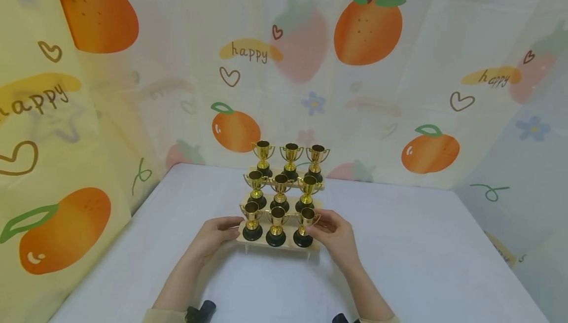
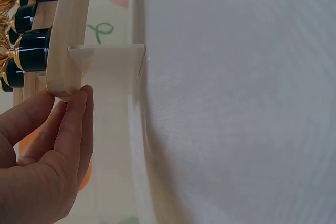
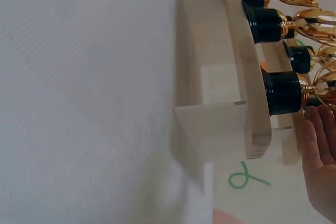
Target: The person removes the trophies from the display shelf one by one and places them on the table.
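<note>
Small gold trophies on black bases fill a three-tier wooden display stand (image 1: 279, 243), three to a tier. My left hand (image 1: 214, 236) pinches the left end of the lowest tier, its thumb above and fingers below the rounded wooden corner (image 2: 65, 85). At the other end, my right hand (image 1: 335, 234) holds the front right trophy (image 1: 306, 219), thumb in front and fingers behind. Seen from the right wrist, the fingers (image 3: 315, 135) lie against that trophy's gold part, above its black base (image 3: 283, 93). A white leg (image 3: 215, 124) supports the lowest tier.
The stand rests on a white-covered table (image 1: 399, 244). Behind it hangs a fruit-printed cloth (image 1: 364, 130), and another printed cloth (image 1: 57, 165) drops along the left side. Black wrist straps (image 1: 201, 310) show at the bottom edge.
</note>
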A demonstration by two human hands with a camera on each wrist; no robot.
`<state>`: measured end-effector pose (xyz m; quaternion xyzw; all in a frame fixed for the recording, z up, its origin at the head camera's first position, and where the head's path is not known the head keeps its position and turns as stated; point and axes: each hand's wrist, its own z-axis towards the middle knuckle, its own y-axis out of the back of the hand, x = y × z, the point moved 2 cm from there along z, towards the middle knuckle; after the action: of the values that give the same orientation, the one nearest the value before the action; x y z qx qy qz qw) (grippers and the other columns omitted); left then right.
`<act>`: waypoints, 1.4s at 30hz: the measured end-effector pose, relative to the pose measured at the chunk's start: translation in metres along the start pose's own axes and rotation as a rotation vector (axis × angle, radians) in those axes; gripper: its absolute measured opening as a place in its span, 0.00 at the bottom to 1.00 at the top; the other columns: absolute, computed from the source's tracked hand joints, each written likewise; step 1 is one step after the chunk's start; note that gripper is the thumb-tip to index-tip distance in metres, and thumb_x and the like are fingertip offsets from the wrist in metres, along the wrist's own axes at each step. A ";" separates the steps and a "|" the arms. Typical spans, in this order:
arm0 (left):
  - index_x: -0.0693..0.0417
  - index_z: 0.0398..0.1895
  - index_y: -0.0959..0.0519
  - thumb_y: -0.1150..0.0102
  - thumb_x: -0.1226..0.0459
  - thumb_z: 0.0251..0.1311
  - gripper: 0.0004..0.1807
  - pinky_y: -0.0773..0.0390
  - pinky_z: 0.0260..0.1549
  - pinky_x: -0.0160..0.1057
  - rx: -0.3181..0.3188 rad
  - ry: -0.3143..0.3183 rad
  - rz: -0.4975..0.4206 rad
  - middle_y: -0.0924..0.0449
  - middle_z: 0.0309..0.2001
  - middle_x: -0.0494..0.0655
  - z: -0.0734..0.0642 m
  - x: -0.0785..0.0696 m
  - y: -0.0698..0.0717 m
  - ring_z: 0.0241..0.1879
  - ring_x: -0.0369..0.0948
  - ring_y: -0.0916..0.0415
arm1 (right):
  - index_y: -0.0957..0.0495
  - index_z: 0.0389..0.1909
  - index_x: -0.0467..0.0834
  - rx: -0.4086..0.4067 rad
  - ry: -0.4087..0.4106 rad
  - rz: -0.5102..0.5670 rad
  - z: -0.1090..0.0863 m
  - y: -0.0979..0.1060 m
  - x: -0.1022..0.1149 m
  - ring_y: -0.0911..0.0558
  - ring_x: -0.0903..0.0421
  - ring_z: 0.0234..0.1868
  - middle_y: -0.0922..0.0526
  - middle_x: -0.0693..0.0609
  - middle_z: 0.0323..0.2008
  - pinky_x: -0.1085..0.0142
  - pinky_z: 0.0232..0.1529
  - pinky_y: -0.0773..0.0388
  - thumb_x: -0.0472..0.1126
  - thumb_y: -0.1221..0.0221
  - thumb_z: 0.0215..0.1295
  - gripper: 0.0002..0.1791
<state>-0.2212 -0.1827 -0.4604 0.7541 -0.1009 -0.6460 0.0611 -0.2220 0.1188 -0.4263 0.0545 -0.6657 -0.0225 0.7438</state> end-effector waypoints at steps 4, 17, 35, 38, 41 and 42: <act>0.66 0.62 0.26 0.43 0.70 0.63 0.23 0.19 0.52 0.39 -0.009 0.006 0.030 0.26 0.65 0.65 -0.001 0.001 0.000 0.56 0.47 0.20 | 0.21 0.53 0.36 -0.005 0.001 -0.011 0.000 -0.001 -0.001 0.17 0.63 0.41 0.15 0.41 0.47 0.75 0.46 0.19 0.31 0.29 0.52 0.24; 0.67 0.63 0.26 0.44 0.70 0.63 0.23 0.19 0.48 0.33 0.006 0.002 0.013 0.27 0.65 0.65 0.000 -0.001 0.001 0.54 0.44 0.19 | 0.20 0.52 0.39 0.003 0.012 -0.032 0.002 -0.001 -0.001 0.16 0.62 0.43 0.15 0.43 0.46 0.74 0.46 0.18 0.33 0.29 0.53 0.23; 0.70 0.64 0.28 0.44 0.71 0.64 0.24 0.18 0.48 0.33 0.046 -0.002 -0.020 0.29 0.66 0.68 0.001 -0.002 0.001 0.51 0.41 0.18 | 0.20 0.51 0.38 0.016 0.017 -0.003 0.004 -0.004 -0.003 0.15 0.61 0.38 0.14 0.40 0.42 0.74 0.42 0.18 0.30 0.30 0.53 0.22; 0.70 0.63 0.28 0.44 0.72 0.63 0.25 0.18 0.47 0.33 0.046 -0.007 -0.027 0.28 0.65 0.68 0.001 -0.002 0.001 0.50 0.40 0.18 | 0.20 0.51 0.38 0.010 0.018 -0.002 0.003 -0.004 -0.003 0.15 0.62 0.38 0.14 0.40 0.42 0.74 0.42 0.18 0.30 0.30 0.52 0.23; 0.70 0.63 0.28 0.44 0.72 0.63 0.24 0.18 0.46 0.31 0.042 -0.004 -0.023 0.28 0.65 0.67 0.001 -0.002 0.001 0.50 0.40 0.18 | 0.20 0.51 0.38 0.005 0.021 0.000 0.003 -0.004 -0.003 0.15 0.62 0.37 0.14 0.40 0.42 0.74 0.41 0.18 0.30 0.30 0.52 0.23; 0.69 0.63 0.28 0.44 0.72 0.63 0.24 0.18 0.46 0.31 0.037 -0.001 -0.021 0.28 0.65 0.67 0.001 -0.002 0.002 0.50 0.40 0.17 | 0.20 0.51 0.38 0.004 0.021 0.002 0.003 -0.004 -0.003 0.15 0.62 0.37 0.14 0.40 0.42 0.74 0.41 0.18 0.30 0.30 0.52 0.22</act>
<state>-0.2225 -0.1839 -0.4583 0.7558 -0.1047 -0.6452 0.0403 -0.2250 0.1145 -0.4291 0.0556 -0.6581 -0.0198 0.7506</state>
